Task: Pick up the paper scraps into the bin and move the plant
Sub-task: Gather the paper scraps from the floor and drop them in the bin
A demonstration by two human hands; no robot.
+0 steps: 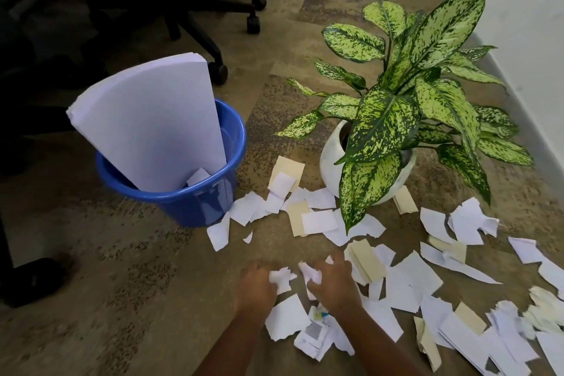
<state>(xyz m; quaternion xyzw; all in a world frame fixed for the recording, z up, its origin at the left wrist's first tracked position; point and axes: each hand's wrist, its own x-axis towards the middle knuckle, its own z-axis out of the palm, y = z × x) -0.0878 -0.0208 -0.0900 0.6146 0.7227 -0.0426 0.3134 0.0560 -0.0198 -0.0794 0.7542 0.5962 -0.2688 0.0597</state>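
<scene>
Two hands gather torn paper scraps on the carpet, in front and to the right of a blue bin. The left hand and right hand each curl their fingers around crumpled white pieces. A potted plant stands right of the bin. The scraps look light and limp, best bunched in handfuls.

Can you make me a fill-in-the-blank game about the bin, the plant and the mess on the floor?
The bin is ____ in colour.
The plant grows in a round ____ pot.
The bin stands to the plant's ____.
The left hand and right hand grip torn scraps of ____.
Missing words: blue, white, left, paper.
</scene>
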